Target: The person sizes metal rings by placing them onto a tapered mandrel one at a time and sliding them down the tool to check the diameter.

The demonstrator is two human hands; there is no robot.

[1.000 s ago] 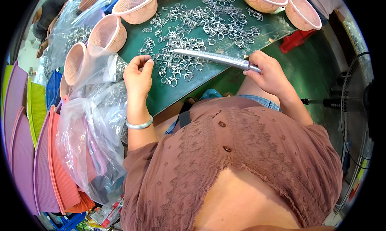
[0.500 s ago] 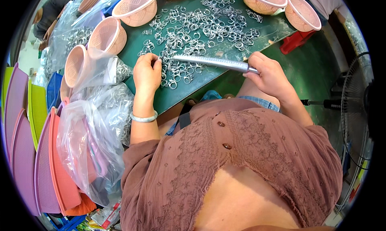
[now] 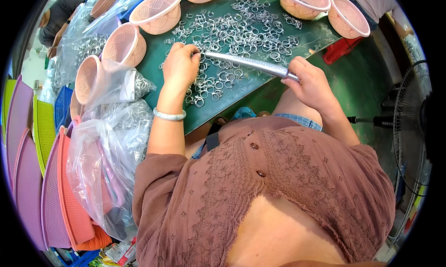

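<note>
My right hand point(image 3: 310, 82) is closed round the handle end of a silvery, tapered ring mandrel point(image 3: 248, 64). The mandrel slants across the near side of the table, its thin end pointing left. Close to that tip is my left hand point(image 3: 180, 66), fingers bent and pinched together above the rings; whatever is between them is hidden. A light-coloured bangle point(image 3: 169, 114) circles the left wrist. Many loose silvery metal rings point(image 3: 251, 32) lie spread over the green tabletop point(image 3: 162, 42), some of them under and beside the mandrel.
Pink plastic baskets point(image 3: 155, 14) line the table's far and left edges. Clear plastic bags point(image 3: 111, 151) with metal pieces sit at my left, next to stacked coloured baskets point(image 3: 28, 174). A red stool point(image 3: 341, 48) and a fan point(image 3: 409, 109) are on the right. Another person point(image 3: 58, 21) is at upper left.
My left hand has moved farther over the table and slightly right. The mandrel's thin end has shifted a little away from me; my right hand keeps its grip.
</note>
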